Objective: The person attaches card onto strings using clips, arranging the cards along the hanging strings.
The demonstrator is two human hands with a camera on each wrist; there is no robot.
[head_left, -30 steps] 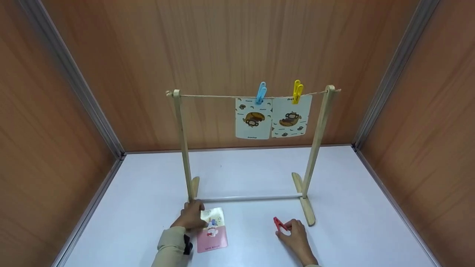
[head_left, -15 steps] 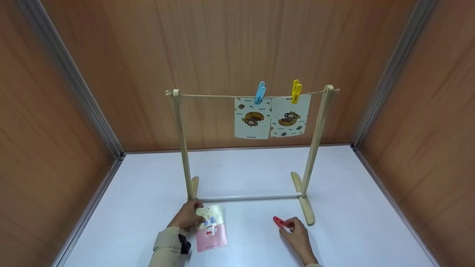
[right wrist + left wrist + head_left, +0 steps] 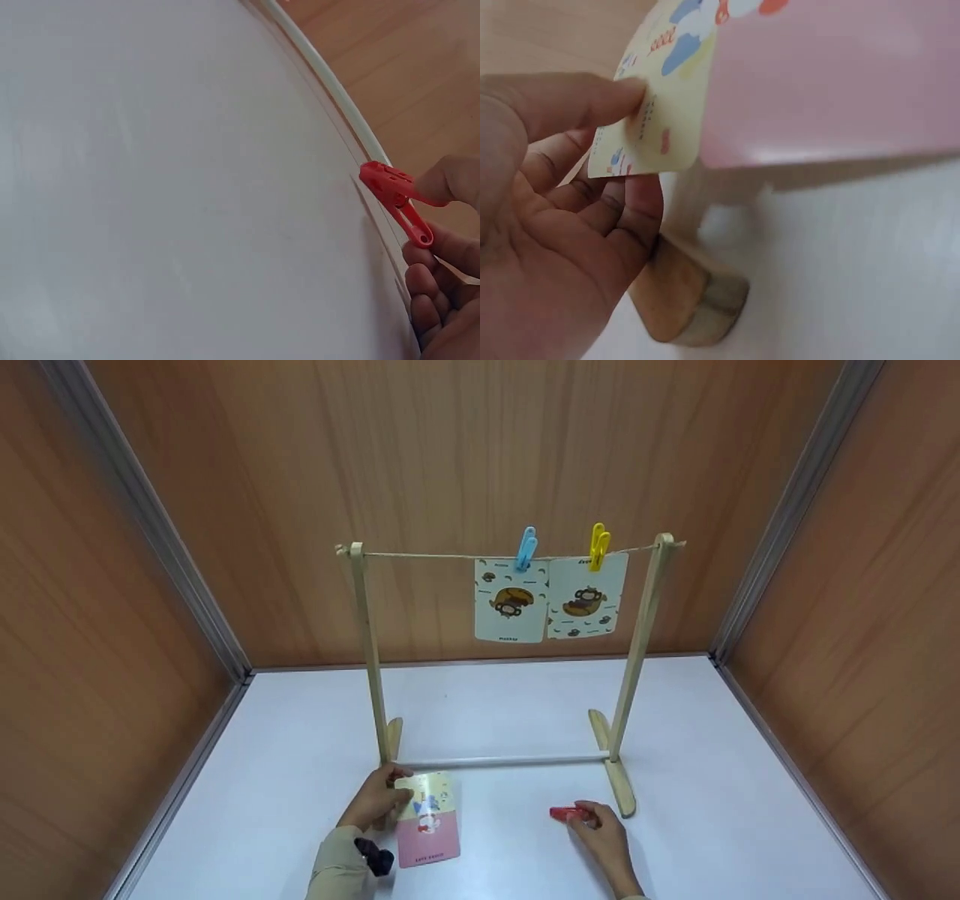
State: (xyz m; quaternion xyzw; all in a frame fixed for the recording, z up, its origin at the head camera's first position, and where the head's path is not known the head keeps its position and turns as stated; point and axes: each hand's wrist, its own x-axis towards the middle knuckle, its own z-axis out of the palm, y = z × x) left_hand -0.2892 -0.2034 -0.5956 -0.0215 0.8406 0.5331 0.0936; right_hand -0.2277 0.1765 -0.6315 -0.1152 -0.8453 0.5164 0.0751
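Note:
My left hand (image 3: 371,799) pinches a pink and pale-yellow card (image 3: 427,836) by its yellow end, thumb on the printed face and fingers behind it. In the left wrist view the card (image 3: 817,82) bends slightly and stands off the white surface, above the wooden foot (image 3: 690,292) of the rack. My right hand (image 3: 604,836) holds a red clothespin (image 3: 568,814) between thumb and fingers. In the right wrist view the clothespin (image 3: 397,199) points away from the fingertips, its handles between thumb and index finger.
A wooden rack (image 3: 641,645) with a string (image 3: 420,556) stands ahead of both hands. Two monkey cards hang from the string, under a blue clothespin (image 3: 526,549) and a yellow clothespin (image 3: 599,546). A white bar (image 3: 502,761) joins the rack's feet. Wood-grain panels (image 3: 480,450) enclose the white table (image 3: 300,750).
The red clothespin has turned from slanting to nearly level in my right hand. My left hand has shifted slightly left and the card has tilted a little in its hold.

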